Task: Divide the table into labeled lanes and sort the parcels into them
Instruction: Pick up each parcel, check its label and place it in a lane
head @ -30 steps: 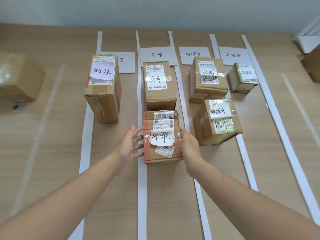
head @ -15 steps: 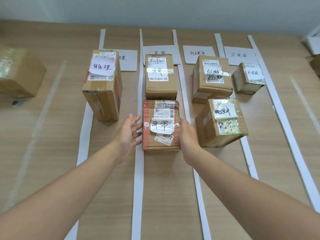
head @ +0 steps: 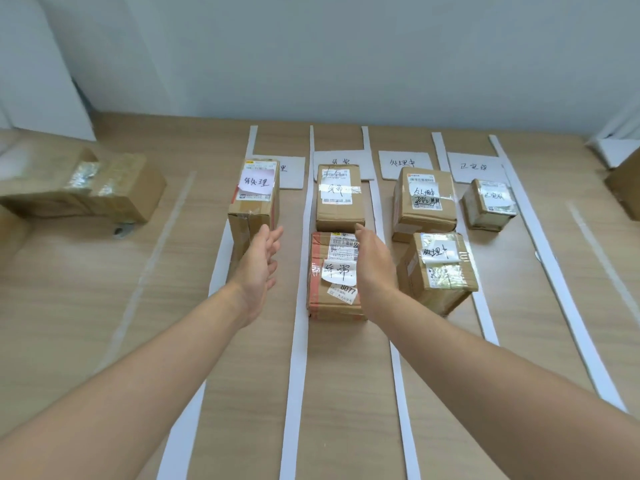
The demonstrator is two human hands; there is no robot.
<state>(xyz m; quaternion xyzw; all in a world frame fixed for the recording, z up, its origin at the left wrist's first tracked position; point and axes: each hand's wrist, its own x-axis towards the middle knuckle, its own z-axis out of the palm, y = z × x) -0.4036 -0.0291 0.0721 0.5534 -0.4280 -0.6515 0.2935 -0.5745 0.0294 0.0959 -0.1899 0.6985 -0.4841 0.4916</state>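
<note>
So the red-taped parcel is down now. Half a second back the right hand is pressed on its right side and the left hand sits just off its left. Now both hands are clear of it and a bit higher, fingers straight and loosely spread, holding nothing. The parcel lies flat on the table in the second lane from the left, just in front of the rear parcel and about touching it. Its handwritten note looks like the same characters as the one behind, so I'd call this one sorted. Counting up, there are six parcels in the lanes: one tall parcel in lane one, two in lane two, a back box and a front box in lane three, and one small parcel in lane four. Five white strips make four lanes, with four label cards at the far end, the first half hidden. Outside the lanes there's a left box and a right-edge box, so probably more to sort.
</note>
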